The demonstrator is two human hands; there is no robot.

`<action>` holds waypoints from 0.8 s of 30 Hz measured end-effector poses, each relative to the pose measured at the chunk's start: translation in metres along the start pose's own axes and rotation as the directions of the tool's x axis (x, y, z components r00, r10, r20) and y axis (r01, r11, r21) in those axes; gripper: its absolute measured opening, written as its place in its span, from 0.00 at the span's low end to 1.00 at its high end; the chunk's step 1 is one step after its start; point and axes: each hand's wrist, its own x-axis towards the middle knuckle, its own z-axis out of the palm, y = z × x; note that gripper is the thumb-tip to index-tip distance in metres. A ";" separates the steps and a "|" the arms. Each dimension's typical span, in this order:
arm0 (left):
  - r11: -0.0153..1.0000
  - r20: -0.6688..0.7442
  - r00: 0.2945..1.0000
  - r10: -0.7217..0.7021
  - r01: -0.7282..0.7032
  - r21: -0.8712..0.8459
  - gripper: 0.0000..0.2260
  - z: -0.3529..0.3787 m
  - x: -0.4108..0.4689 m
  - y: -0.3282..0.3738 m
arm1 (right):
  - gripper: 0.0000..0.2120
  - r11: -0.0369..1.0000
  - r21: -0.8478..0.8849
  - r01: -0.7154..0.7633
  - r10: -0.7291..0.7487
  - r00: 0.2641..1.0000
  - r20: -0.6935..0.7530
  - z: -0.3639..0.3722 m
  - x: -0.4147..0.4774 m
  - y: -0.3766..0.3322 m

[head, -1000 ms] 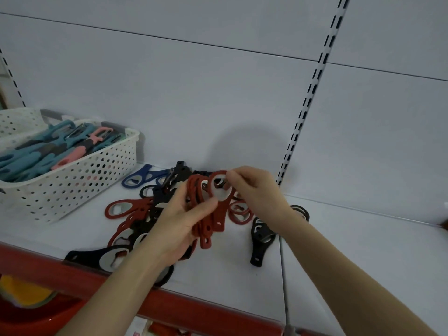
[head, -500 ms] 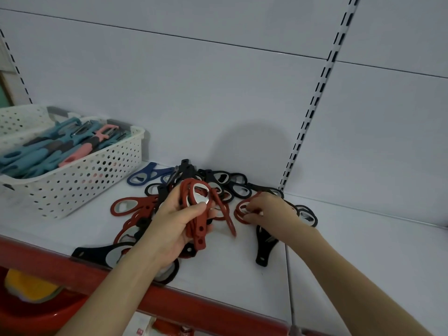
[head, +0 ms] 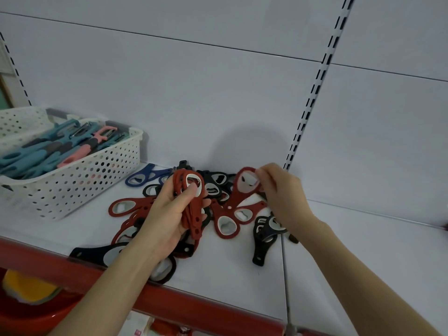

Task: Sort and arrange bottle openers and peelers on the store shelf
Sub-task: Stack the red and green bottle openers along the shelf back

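My left hand (head: 167,219) is curled tight round a stack of red openers (head: 191,200), heads lined up, I'd guess so they sit neat by colour. Right hand (head: 283,192) pinches one more red opener (head: 240,197) by its head, just above the loose pile (head: 225,225) on the shelf (head: 230,270). Peelers (head: 31,156) sit in the white basket (head: 84,183) off left.

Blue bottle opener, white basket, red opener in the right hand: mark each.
blue bottle opener (head: 135,181), head view, on its oval head.
white basket (head: 72,185), head view, on its perforated front wall.
red opener (head: 236,197), head view, on its neck.
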 end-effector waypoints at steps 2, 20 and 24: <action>0.999 0.056 0.998 -0.029 0.028 0.019 0.18 0.003 -0.002 0.000 | 0.13 0.990 0.132 -0.049 0.037 0.995 0.091 0.006 0.001 -0.014; 0.996 -0.022 0.998 -0.064 0.063 -0.062 0.13 -0.022 -0.016 0.006 | 0.14 0.979 -0.184 -0.092 0.161 0.900 0.405 0.053 0.008 -0.016; 0.995 0.000 0.997 -0.080 0.080 -0.066 0.14 -0.022 -0.016 0.007 | 0.20 0.937 -0.341 -0.072 0.255 0.810 0.528 0.056 0.001 -0.013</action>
